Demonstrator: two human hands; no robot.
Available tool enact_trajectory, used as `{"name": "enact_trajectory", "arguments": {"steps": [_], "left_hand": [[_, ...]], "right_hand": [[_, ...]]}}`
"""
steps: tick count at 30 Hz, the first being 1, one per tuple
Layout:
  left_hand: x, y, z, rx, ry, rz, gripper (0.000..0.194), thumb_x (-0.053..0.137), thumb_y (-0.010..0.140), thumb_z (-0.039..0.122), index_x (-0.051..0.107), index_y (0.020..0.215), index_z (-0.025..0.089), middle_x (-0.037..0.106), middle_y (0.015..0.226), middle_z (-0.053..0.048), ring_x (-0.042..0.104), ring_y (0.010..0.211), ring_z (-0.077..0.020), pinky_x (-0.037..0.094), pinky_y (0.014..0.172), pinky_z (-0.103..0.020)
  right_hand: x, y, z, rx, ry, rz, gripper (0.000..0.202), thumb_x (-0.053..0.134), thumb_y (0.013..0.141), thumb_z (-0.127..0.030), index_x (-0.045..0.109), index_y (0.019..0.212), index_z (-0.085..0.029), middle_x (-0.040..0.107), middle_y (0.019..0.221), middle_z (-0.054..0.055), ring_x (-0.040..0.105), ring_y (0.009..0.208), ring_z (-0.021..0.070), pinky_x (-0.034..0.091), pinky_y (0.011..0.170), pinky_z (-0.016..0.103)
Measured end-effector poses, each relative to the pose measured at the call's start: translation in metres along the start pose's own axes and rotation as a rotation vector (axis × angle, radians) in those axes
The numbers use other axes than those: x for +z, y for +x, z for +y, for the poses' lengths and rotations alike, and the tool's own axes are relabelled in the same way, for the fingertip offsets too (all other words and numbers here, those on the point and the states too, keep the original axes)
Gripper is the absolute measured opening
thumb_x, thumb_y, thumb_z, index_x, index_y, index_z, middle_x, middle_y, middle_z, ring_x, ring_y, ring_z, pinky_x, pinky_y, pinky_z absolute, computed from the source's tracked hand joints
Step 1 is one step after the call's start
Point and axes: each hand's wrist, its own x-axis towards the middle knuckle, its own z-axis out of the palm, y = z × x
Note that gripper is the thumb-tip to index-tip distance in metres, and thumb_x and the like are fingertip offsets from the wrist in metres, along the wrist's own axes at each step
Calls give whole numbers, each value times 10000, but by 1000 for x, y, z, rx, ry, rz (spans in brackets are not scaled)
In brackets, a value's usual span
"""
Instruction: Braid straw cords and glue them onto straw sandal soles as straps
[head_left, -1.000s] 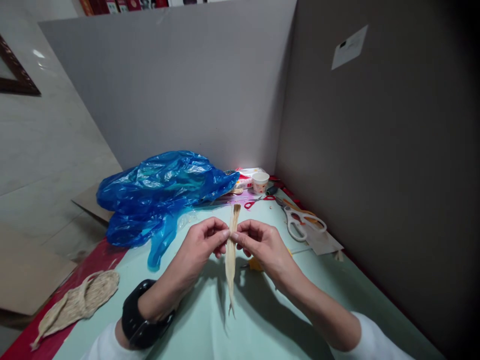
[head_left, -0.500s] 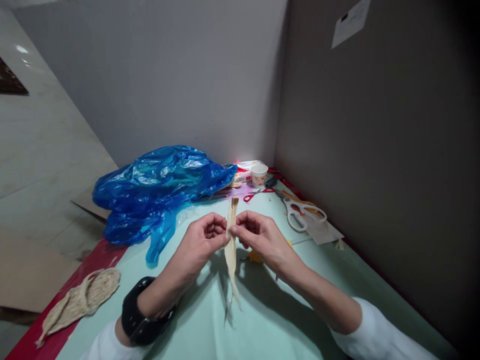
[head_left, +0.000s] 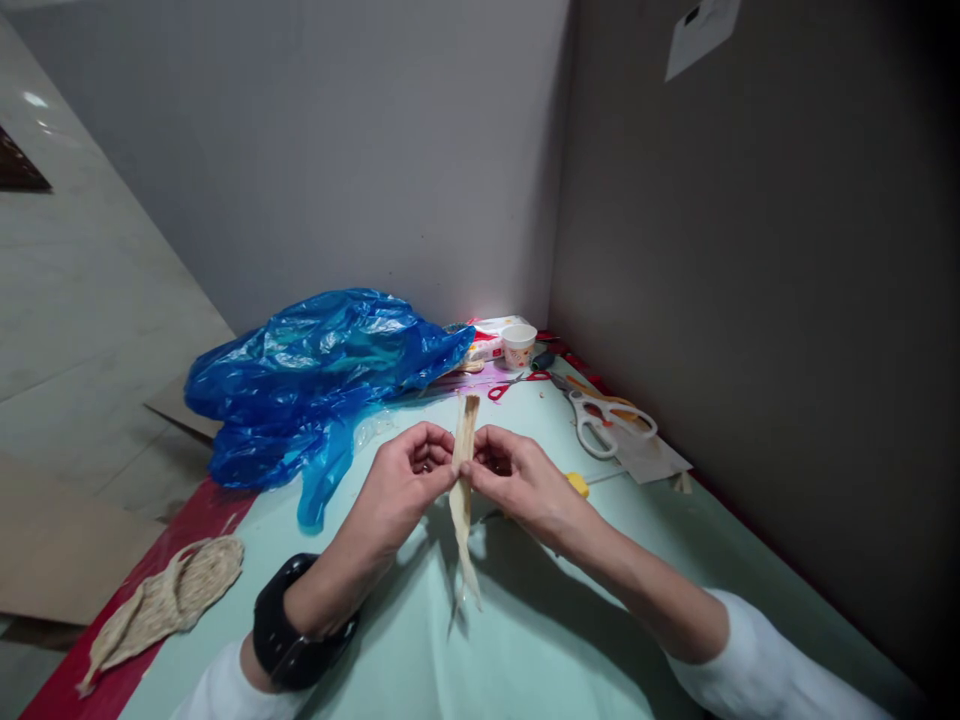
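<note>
A pale, dry husk strip hangs upright above the table, its darker frayed end at the top and thin tails at the bottom. My left hand pinches its left edge between thumb and fingers. From the right, my right hand pinches the same strip, the two thumbs almost touching across it. Both hands have curled fingers. A woven, sole-shaped piece of similar fibre lies at the table's left edge.
A crumpled blue plastic bag covers the back left. Behind my hands are a paper cup, red-handled scissors and white-handled scissors. A yellow object sits partly behind my right wrist. Grey walls rise behind.
My right hand has shifted slightly, its thumb now lower on the strip and nearer the left thumb. The strip shows a little wider at the top. The view has moved slightly.
</note>
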Motion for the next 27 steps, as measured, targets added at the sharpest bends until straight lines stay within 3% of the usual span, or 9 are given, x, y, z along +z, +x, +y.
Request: {"name": "enact_trajectory", "arguments": {"steps": [14,24,27], "left_hand": [[3,-1,0,51,189,133,106,678,705,187,596,770,171,617,649,31,578,632,-131,438,620,-238],[-3,0,0,30,27,17,244,695,736,284,545,902,186,592,704,36,555,663,-124,414,629,-232],[-5,2,0,23,9,12,292,670,752,280,523,987,189,570,675,49,527,629,-118,404,613,-232]], "right_hand": [[-1,1,12,-46,28,28,156,633,812,-320,634,743,-181,585,685,-7,498,652,141,365,594,256],[-4,2,5,84,441,-81,158,683,780,-320,626,790,-174,595,699,-16,514,646,117,359,621,250],[-7,2,5,113,487,-8,163,672,776,-287,625,892,-182,664,835,23,598,778,147,387,662,251]]}}
